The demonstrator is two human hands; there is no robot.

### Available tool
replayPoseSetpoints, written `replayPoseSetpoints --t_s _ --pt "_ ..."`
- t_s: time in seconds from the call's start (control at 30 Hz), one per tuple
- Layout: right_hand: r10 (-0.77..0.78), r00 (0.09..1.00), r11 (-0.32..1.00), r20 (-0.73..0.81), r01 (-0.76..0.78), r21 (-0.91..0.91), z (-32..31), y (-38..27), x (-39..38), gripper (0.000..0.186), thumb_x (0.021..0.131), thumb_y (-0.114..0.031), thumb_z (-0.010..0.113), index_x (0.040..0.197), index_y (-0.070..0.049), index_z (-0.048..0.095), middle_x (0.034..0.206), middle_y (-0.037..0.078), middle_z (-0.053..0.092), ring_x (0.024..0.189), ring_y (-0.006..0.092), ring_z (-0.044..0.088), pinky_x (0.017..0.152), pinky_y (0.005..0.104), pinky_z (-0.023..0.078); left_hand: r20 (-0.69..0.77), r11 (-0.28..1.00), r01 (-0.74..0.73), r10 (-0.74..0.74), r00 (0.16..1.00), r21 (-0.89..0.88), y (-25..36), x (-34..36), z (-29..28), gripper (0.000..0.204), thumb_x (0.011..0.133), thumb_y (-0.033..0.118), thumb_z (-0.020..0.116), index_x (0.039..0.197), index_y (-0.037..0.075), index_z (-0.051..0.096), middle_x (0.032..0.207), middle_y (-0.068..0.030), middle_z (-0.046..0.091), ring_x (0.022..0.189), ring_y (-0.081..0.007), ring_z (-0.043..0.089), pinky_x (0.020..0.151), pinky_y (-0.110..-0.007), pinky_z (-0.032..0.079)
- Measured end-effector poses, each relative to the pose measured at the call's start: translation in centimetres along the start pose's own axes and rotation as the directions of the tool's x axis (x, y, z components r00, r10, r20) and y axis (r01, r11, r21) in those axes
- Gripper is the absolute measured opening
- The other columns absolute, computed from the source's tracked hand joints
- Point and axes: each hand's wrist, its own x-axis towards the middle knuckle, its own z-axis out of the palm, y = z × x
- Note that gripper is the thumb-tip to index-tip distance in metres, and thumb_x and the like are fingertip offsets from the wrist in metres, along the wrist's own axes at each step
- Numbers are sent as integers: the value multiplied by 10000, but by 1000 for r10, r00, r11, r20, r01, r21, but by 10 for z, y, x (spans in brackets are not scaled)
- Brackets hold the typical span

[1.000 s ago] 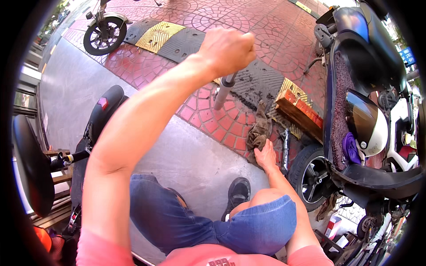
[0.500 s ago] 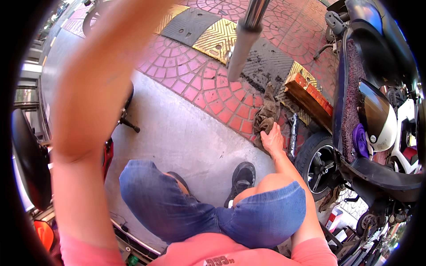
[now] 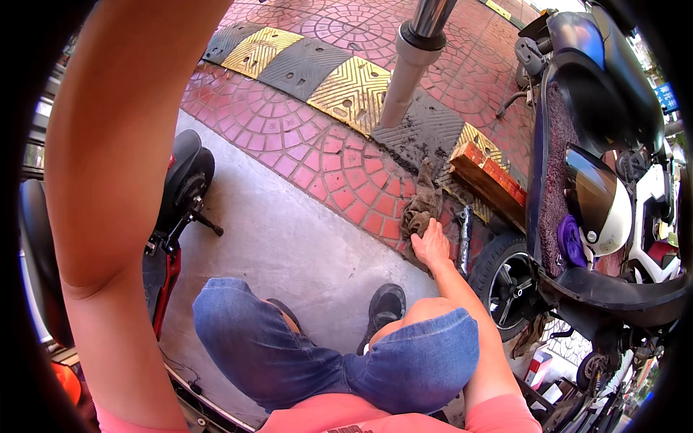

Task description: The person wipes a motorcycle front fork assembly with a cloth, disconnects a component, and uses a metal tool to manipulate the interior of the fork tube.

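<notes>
My right hand (image 3: 432,247) reaches down to the ground and grips the near end of a dirty brown rag (image 3: 420,206). My left arm is raised high across the left side, and its hand is out of the picture above. A grey fork leg with a shiny chrome tube (image 3: 404,83) slants down from the top edge. Whatever bears its upper end is cut off. Close to my right hand, a silvery metal tube smeared with dark grease (image 3: 465,234) lies beside the scooter wheel.
A scooter (image 3: 556,166) with its wheel (image 3: 505,281), carrying a helmet (image 3: 599,202), stands at right. A reddish wooden block (image 3: 489,180) rests near the yellow-black speed bump (image 3: 349,90). Another vehicle's black-and-red part (image 3: 184,195) is at left. Red paving meets grey concrete (image 3: 253,231).
The view has shifted a little, showing more of the fork leg and the vehicle at left. My left arm has moved left and upward. My right hand stays at the rag.
</notes>
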Motion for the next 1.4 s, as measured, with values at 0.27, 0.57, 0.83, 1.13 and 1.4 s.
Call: replayPoseSetpoints --t_s 0.27,0.57,0.83,1.13,1.4 --pt "-70 995 990 75 78 -117 -16 -17 5 641 937 -373 713 1381 11 455 1403 315 548 1270 500 613 1080 561 510 74 937 341 -346 935 74 -104 -136 201 306 1011 372 605 932 86 678 779 -194 731 787 -429 728 727 -560 567" --pt "8 996 993 92 2 -116 -17 -5 8 620 926 -368 712 1361 7 478 1380 295 588 1284 473 621 1092 533 512 275 985 19 29 961 -172 -83 -196 137 132 991 156 664 1026 39 613 895 -148 663 888 -387 669 761 -480 528" --pt "39 991 994 125 -25 -110 -19 -9 8 641 933 -371 693 1404 5 475 1440 288 568 1323 461 603 1125 531 492 510 886 406 -247 824 -226 -89 -310 87 260 975 104 682 1210 1 641 1022 -179 637 954 -372 645 825 -447 514" --pt "30 982 989 186 -3 -145 -18 -9 16 694 943 -407 673 1456 7 453 1495 284 545 1380 457 562 1159 529 461 760 566 822 -503 412 -71 -62 -472 126 333 966 167 725 1217 -4 589 991 -226 710 941 -352 708 840 -460 539" --pt "51 961 983 270 -1 -184 -31 -18 17 888 941 -406 661 1618 52 312 1599 298 463 1469 423 487 1219 464 408 851 -40 998 -522 -60 46 -33 -484 176 221 885 206 754 882 21 632 716 -61 596 609 -179 568 556 -378 456"
